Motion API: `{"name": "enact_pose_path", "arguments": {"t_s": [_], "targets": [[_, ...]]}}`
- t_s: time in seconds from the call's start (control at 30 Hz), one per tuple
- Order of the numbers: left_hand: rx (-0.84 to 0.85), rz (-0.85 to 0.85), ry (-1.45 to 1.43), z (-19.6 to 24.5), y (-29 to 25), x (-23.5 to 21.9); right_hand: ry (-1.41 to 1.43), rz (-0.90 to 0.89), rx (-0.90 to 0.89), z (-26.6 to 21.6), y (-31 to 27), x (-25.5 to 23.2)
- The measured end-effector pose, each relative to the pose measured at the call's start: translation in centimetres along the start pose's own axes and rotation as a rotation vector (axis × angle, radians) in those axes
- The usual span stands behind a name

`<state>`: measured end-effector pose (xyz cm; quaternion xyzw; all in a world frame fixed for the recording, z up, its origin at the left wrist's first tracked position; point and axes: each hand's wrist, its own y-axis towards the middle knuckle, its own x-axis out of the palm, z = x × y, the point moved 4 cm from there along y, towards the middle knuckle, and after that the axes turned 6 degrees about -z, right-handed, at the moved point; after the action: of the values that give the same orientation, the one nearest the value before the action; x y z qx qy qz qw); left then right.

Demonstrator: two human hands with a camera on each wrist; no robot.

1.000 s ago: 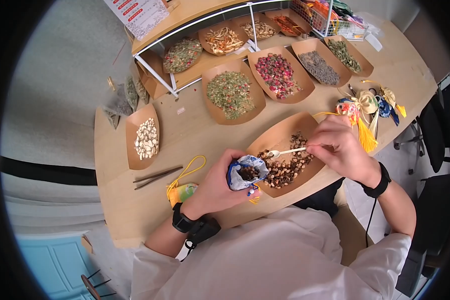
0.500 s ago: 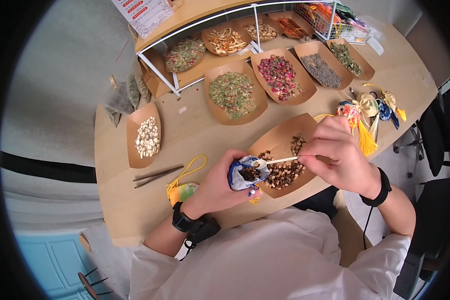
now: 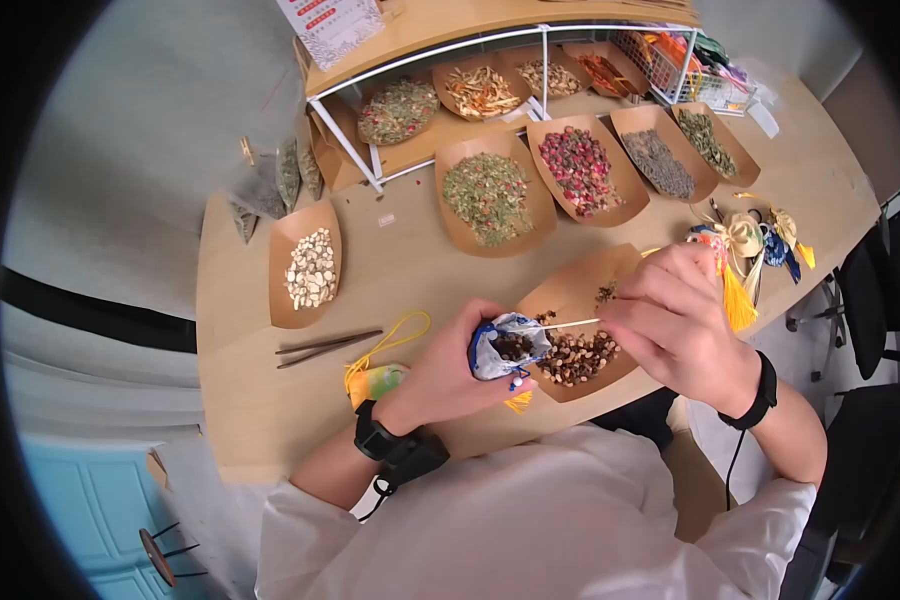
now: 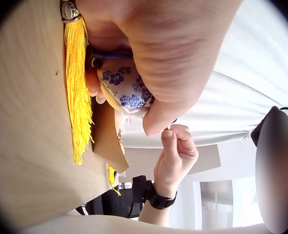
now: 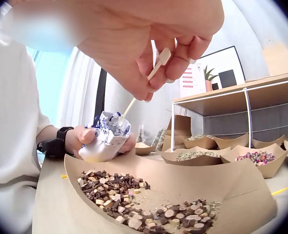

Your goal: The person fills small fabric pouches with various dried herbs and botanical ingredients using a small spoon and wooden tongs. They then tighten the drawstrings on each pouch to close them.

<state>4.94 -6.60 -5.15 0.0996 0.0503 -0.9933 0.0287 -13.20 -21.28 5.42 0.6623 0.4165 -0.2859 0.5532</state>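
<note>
Across the counter (image 3: 390,270) I see the paper tray (image 3: 570,288), thin and bendable. Fingers of the left hand (image 3: 442,372) curl round the pouch (image 5: 101,147) beside it; soft, light, I'd cradle its belly. Fingers of the right hand (image 3: 682,322) pinch the slim spoon (image 3: 574,323), probably brittle, best held mid-shaft.
</note>
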Motion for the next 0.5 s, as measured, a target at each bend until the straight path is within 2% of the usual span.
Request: {"name": "enact_pose_path", "arguments": {"t_s": [0.2,0.3,0.37,0.43,0.47,0.5], "targets": [[0.073,0.093,-0.02,0.4,-0.3,-0.4,-0.05,-0.02,-0.031,-0.5,1.3,-1.0],[0.147,0.099,-0.048,1.1,-0.5,-0.7,0.053,-0.092,0.004,-0.6,2.3,-1.2],[0.2,0.08,-0.064,1.8,-0.7,-0.7,0.177,-0.261,0.025,-0.9,3.2,-1.0],[0.262,-0.116,-0.165,2.8,-0.9,-0.2,0.18,-0.295,-0.032,-1.5,4.5,-1.4],[0.262,-0.111,-0.166,2.5,-0.9,-0.3,0.185,-0.329,-0.085,-2.1,5.0,-1.5],[0.274,-0.245,-0.32,1.9,-0.8,0.2,0.186,-0.331,-0.092,-2.6,5.6,-1.7]]}}
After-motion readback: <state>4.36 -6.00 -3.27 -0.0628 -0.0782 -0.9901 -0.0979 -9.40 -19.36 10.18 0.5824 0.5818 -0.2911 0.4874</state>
